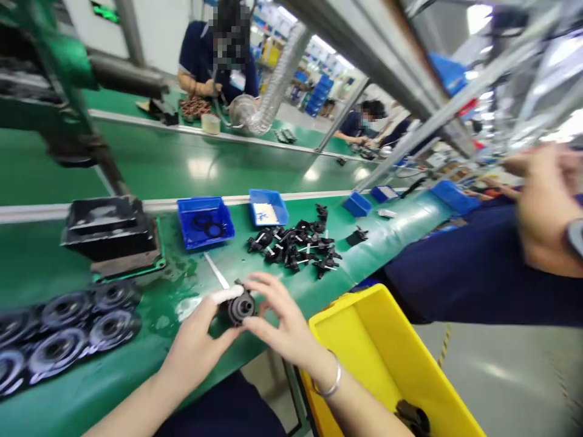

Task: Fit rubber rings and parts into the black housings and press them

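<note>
Both my hands hold one small black round part [242, 307] just above the front edge of the green table [159, 352]. From the left side my left hand [200, 334] grips it, with a white cover on one fingertip. On the other side my right hand [282, 321] has its thumb and fingers around the part, and a silver bangle circles that wrist. A white strip [216, 271] lies on the table just behind the held part. Farther back is a pile of black parts with white pins [296, 246].
Black ring-shaped parts [59, 349] lie at left, by a green press with a black block [109, 227]. Blue trays [204, 223] stand behind. A yellow bin [392, 352] is at right, beside a neighbour's leg and hand [549, 212]. People work across the belt.
</note>
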{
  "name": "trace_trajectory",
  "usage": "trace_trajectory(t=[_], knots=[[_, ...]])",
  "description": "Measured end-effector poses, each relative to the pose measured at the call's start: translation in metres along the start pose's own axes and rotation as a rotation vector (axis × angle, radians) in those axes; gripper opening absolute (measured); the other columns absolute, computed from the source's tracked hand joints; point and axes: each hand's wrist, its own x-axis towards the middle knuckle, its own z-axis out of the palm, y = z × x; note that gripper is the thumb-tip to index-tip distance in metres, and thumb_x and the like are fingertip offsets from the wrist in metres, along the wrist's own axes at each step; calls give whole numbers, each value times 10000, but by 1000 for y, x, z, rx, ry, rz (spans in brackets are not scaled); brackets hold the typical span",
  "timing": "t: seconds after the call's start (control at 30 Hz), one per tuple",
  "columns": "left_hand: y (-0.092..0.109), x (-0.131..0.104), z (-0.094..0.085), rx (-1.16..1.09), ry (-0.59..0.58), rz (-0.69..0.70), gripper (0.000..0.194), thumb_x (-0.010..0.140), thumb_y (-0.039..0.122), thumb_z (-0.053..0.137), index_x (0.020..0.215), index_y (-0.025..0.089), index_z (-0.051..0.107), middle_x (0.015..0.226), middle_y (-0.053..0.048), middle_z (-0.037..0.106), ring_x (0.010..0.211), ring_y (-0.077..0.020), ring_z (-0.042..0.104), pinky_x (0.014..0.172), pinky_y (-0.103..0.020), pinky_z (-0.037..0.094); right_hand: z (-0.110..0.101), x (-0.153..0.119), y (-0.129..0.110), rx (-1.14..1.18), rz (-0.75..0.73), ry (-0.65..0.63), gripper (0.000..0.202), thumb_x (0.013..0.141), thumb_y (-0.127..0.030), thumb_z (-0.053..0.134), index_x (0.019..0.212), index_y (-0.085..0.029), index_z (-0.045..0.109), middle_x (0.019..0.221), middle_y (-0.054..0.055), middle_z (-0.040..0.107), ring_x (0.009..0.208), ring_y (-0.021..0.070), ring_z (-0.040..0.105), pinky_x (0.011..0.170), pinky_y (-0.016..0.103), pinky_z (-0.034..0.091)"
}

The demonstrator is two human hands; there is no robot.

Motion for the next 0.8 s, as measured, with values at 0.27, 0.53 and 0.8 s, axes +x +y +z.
trace_trajectory(t=[0.27,0.53,0.8], knots=[[-14,-16,0,-302,-304,-210,396,802,257,771,1155,234,591,1131,-38,682,1055,-209,670,936,-320,542,13,-17,35,46,97,-137,413,927,-358,702,1330,-333,614,1413,56,567,1343,260,501,1151,435,398],[-7,-15,-4,-169,-283,-160,368,827,293,769,1156,224,621,1094,-29,707,997,-200,667,912,-309,498,23,-27,43,-64,33,-50,420,949,-252,658,1357,-322,587,1383,67,560,1314,252,515,1130,416,425],[-9,-14,-2,-156,-259,-111,388,810,251,790,1154,217,614,1101,-20,712,996,-186,672,896,-289,491,29,-30,43,-92,14,-23,418,956,-245,646,1361,-321,574,1364,75,561,1300,255,519,1108,428,442]])
